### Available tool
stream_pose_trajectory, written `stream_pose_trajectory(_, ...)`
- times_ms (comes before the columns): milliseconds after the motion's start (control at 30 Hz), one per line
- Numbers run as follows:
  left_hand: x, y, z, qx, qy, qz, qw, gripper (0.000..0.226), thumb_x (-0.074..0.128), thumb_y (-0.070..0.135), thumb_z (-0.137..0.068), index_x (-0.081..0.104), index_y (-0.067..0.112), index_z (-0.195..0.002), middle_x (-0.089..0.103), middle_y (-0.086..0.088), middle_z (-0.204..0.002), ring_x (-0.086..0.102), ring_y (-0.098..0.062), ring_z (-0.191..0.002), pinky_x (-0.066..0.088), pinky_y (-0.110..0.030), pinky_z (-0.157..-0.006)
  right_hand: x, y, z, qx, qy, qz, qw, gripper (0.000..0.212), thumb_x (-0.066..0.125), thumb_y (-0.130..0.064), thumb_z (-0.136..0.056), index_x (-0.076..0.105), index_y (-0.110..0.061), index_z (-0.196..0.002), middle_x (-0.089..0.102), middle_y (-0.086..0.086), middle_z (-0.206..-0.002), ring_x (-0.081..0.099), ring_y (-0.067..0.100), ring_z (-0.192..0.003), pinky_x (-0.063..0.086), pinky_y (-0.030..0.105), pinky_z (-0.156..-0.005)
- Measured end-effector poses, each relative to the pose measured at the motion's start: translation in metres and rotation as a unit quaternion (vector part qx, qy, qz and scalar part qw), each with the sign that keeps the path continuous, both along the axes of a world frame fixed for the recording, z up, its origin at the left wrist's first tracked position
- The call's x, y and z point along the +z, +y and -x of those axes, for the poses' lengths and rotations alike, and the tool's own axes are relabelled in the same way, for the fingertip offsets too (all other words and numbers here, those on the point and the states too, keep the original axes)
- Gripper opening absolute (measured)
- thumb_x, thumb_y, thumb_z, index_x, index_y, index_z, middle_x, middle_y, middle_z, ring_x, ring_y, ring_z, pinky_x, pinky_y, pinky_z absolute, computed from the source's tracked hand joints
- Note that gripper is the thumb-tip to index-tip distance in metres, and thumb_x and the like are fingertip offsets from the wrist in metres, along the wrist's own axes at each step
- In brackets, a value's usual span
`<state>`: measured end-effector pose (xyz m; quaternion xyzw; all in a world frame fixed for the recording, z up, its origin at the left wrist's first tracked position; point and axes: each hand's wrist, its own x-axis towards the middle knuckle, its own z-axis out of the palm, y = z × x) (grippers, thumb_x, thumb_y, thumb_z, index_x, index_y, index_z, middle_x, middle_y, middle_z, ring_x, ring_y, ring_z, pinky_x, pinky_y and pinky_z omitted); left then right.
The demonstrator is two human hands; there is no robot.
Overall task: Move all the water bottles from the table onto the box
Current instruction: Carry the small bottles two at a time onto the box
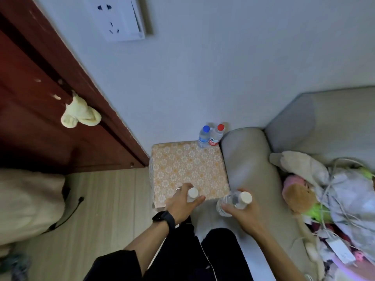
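**Grey sofa, orange cloth, a bottle in each hand**

Pale wall point(223, 67) filled the space far beyond both hands, with a white socket plate point(119, 17) high on it. A red-brown wooden door point(40, 88) ran well out to the left of the left hand, a cream cloth point(80, 114) hanging on it. The grey sofa point(249, 163) lay under and to the right of the right hand, with plush toys point(298, 197) and loose cables heaped further right.

Ahead of both hands stood the floral-covered block point(188, 165), its orange and white top facing up; whether this was the table or the box could not be told. The left hand point(182, 201) reached over its near edge, fingers and thumb curled round the neck of an upright white-capped bottle point(192, 194). Whether that bottle's base touched the cloth was hidden by the hand. The right hand point(241, 213) hung just right of the block's near corner, above the sofa arm, fingers wrapped round a tilted clear bottle point(233, 201), its white cap pointing right.

Far beyond the hands, at the block's far right corner, a blue-capped bottle point(204, 136) and a red-capped bottle point(216, 134) stood upright, touching each other, close to the wall.

A black watch point(164, 218) sat on the left wrist and a ring point(178, 190) on one left finger.
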<state>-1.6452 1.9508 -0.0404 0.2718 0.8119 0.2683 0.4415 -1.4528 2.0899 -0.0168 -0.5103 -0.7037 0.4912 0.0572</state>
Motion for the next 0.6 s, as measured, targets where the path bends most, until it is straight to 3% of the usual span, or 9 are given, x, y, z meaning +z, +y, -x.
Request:
stream_pose_trajectory(167, -0.02, 0.038, 0.018, -0.005, -0.058, 0.033, 0.998, 0.063, 0.069, 0.06, -0.083, 0.047, 0.028, -0.133, 0.061, 0.001, -0.121, 0.062, -0.019, -0.099, 0.055, -0.041, -0.085, -0.038, 0.035, 0.012, 0.013, -0.054, 0.048, 0.997, 0.046, 0.079, -0.053, -0.059, 0.06, -0.033, -0.096, 0.066, -0.014, -0.086, 0.065, 0.004, -0.081, 0.048, 0.023, -0.067)
stream_pose_trajectory(367, -0.047, 0.066, 0.022, 0.017, -0.052, 0.069, 0.996, 0.071, 0.074, 0.059, -0.079, 0.048, 0.032, -0.139, 0.062, 0.005, -0.13, 0.062, -0.022, -0.109, 0.053, -0.038, -0.087, -0.074, 0.071, 0.031, 0.074, -0.105, 0.074, 0.989, 0.04, 0.083, -0.04, -0.071, 0.052, -0.039, -0.098, 0.064, -0.018, -0.088, 0.06, 0.009, -0.08, 0.046, 0.029, -0.069)
stream_pose_trajectory(500, -0.071, 0.092, 0.01, 0.066, -0.027, 0.094, 0.993, 0.074, 0.075, 0.059, -0.078, 0.046, 0.033, -0.14, 0.06, 0.005, -0.135, 0.06, -0.022, -0.115, 0.049, -0.032, -0.084, -0.099, 0.095, 0.042, 0.117, -0.127, 0.083, 0.981, 0.05, 0.081, -0.043, -0.074, 0.05, -0.042, -0.113, 0.064, -0.017, -0.1, 0.063, 0.014, -0.095, 0.043, 0.025, -0.072)
stream_pose_trajectory(600, -0.092, 0.109, 0.002, 0.098, -0.019, 0.098, 0.99, 0.069, 0.076, 0.056, -0.077, 0.047, 0.036, -0.137, 0.062, 0.005, -0.129, 0.062, -0.021, -0.109, 0.044, -0.028, -0.076, -0.122, 0.105, 0.047, 0.114, -0.134, 0.082, 0.981, 0.075, 0.082, -0.043, -0.072, 0.046, -0.038, -0.137, 0.065, -0.013, -0.118, 0.063, 0.016, -0.11, 0.041, 0.021, -0.08)
